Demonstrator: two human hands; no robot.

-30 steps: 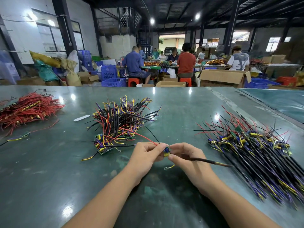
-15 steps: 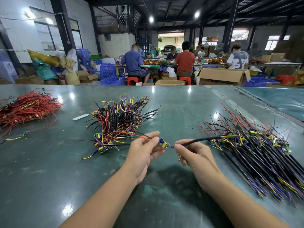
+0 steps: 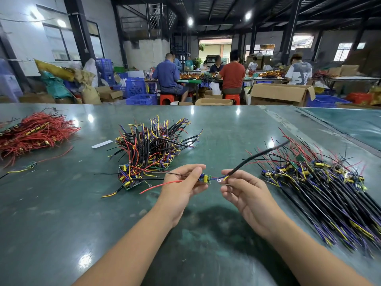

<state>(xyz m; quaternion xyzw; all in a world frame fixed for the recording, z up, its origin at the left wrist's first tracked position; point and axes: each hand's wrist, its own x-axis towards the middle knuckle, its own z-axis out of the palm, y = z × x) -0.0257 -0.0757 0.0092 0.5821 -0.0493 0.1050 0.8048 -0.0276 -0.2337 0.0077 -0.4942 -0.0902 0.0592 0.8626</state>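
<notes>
Because the small circuit board (image 3: pixel 205 178) is light and its soldered leads look fragile, we judge it best held by its edges. It sits above the table (image 3: pixel 61 223), between both hands. Our left hand (image 3: pixel 181 186) pinches the board with fingers (image 3: pixel 193 168) pressed together. Our right hand (image 3: pixel 245 195) pinches the limp black sleeved cable (image 3: pixel 261 155) near its leads, the other fingers loosely curled.

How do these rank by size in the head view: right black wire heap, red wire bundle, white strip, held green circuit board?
Black wire heap
Red wire bundle
White strip, green circuit board: too close to rank.
</notes>
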